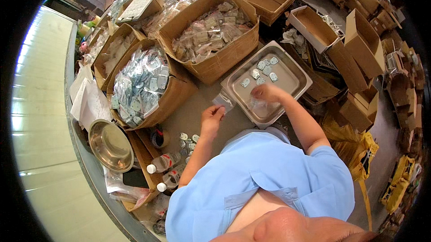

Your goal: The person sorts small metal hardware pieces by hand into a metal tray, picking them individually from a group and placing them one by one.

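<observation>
My left hand is closed in a pinch on a small clear plastic bag, just left of the metal tray. Over the near left part of that tray is my right hand, its fingers curled down and slightly blurred. Whatever they hold is hidden. Below them shows something clear, like thin plastic. Several small pale metal plates with holes and one rounded end lie toward the tray's far side. More such plates are in a loose pile on the table beside my left forearm.
At the left stands a carton heaped with bagged plates; a larger carton of bagged parts is behind it. A shiny round bowl and two clear bottles are at the near left. Cardboard boxes crowd the right.
</observation>
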